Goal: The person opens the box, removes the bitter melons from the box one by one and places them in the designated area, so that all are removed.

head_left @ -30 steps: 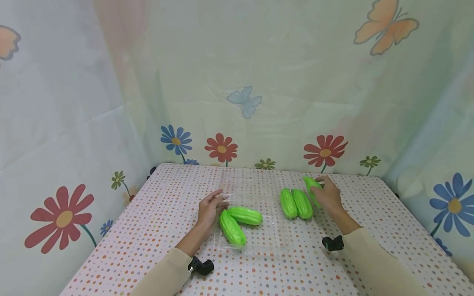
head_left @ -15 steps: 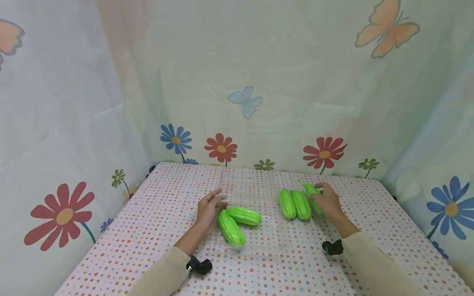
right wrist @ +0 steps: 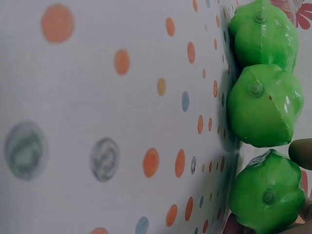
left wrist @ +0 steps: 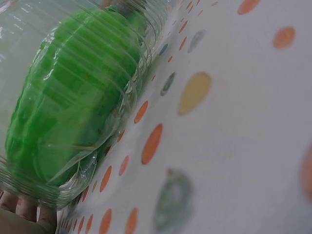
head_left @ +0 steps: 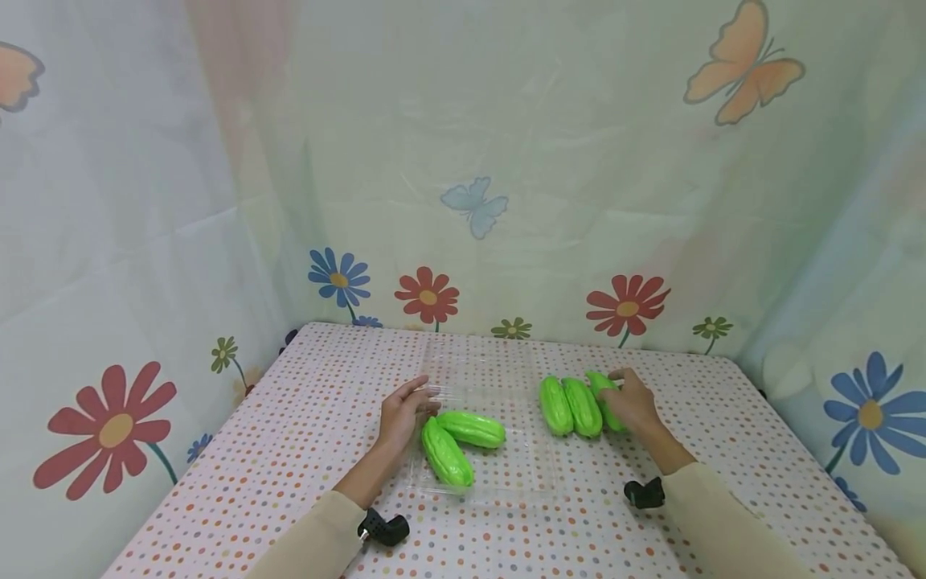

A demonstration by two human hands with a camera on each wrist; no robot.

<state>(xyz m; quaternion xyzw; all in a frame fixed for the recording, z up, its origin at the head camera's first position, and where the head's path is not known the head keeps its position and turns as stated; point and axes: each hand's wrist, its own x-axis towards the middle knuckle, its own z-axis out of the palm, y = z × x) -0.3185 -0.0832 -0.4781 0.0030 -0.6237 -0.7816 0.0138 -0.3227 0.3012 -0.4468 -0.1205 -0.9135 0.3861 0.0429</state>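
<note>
In the head view a clear plastic box (head_left: 506, 486) with a raised lid lies on the dotted table. Two bright green ridged bitter melons, one lying across (head_left: 473, 429) and one slanting (head_left: 444, 454), are inside. My left hand (head_left: 399, 418) holds the box at its far left corner; its fingers show outside the ribbed wall in the left wrist view. Right of the box, two more bitter melons (head_left: 556, 407) (head_left: 583, 408) lie side by side. My right hand (head_left: 633, 402) grips a third bitter melon (right wrist: 267, 192) beside them, at table level, thumb and fingers around it.
The table (head_left: 289, 450) has a white cloth with coloured dots. A curtain (head_left: 564, 201) printed with flowers and butterflies closes off the back and sides. Each sleeve carries a small black wrist camera (head_left: 383, 527).
My right hand has lowered the bitter melon and brought it left, up against the other two. My left hand keeps its place at the box.
</note>
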